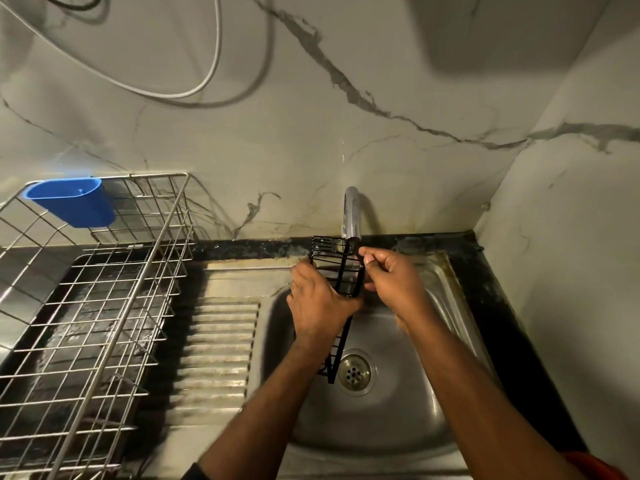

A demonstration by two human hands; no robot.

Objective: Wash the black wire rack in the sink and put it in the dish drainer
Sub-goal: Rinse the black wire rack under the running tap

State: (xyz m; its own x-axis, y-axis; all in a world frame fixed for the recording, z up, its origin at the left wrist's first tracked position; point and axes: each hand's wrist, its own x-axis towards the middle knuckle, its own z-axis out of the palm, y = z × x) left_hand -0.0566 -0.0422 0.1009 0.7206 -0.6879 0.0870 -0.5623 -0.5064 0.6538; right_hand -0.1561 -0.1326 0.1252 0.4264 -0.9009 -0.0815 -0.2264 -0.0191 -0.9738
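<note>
I see my left hand [320, 299] wrapped round the middle of the black wire rack [341, 271], fingers curled over its thin bars, while my right hand [391, 278] pinches the rack's far upper edge between thumb and forefinger, the other fingers loosely folded below. The rack is a long, narrow basket of slim black rods, held tilted over the sink [381, 427]: its top end sits just beyond my right fingertips, right under the mouth of the curved chrome tap [351, 216], and its lower end hangs below my left wrist, close to the perforated round drain [353, 372]. Whether water is running I cannot tell.

The sink is dull stainless steel with a rounded bowl and a ribbed draining board left of my left knuckles. Further left stands the dish drainer [104, 306], an open grid of silvery wire, with a smooth blue plastic cup [74, 202] hooked on its far rim. Its near-right rail lies well apart from my left hand, with the ribbed board between. To the right of my right fingers the bowl's wall rises to a dark, mottled counter edge, then a marble-veined wall closes in.
</note>
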